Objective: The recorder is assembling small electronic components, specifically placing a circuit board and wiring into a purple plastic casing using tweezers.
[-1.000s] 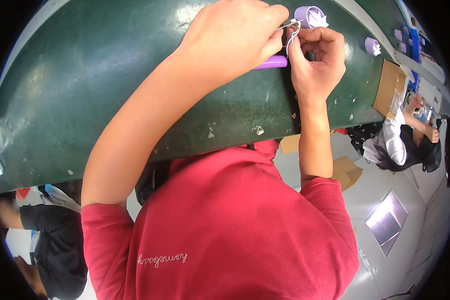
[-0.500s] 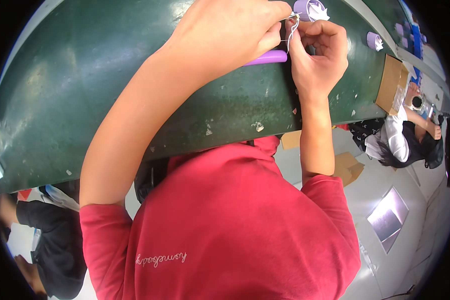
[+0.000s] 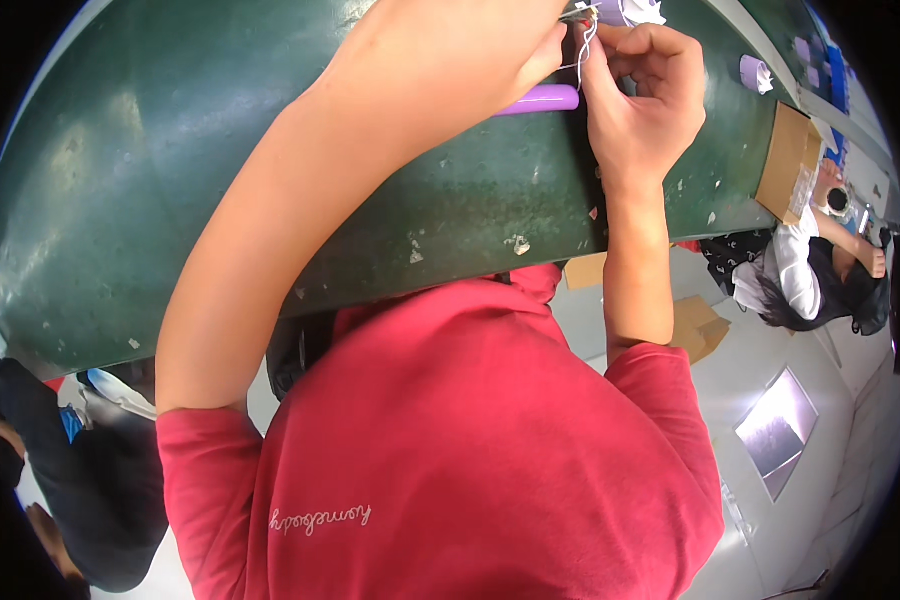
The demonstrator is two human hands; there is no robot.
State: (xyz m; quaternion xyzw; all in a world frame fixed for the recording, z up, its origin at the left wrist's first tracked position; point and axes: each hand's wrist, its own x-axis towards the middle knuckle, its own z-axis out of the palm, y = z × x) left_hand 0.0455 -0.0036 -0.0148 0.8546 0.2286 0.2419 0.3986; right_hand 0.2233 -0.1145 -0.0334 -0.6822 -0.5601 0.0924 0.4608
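At the far edge of the view, my left hand [image 3: 490,45] and my right hand [image 3: 648,100] meet over a green table [image 3: 460,205]. Thin twisted white wires [image 3: 586,50] hang beside my right thumb, from a small part [image 3: 587,15] pinched in my right fingertips. My left fingers are closed close against that part; what they grip is mostly hidden. Under my left hand lies a purple rod-like piece [image 3: 545,99], its left end covered. Just beyond my right hand is a purple ring with a white bladed wheel [image 3: 640,12], cut by the upper edge.
Another purple ring with white blades [image 3: 756,74] lies farther right. A cardboard box [image 3: 788,165] stands at the table's right end, near a co-worker [image 3: 805,265] in white and black. Someone in dark clothes [image 3: 95,480] is at lower left.
Both hands sit slightly higher in the picture, still together at the wired part. The person at lower left has shifted posture.
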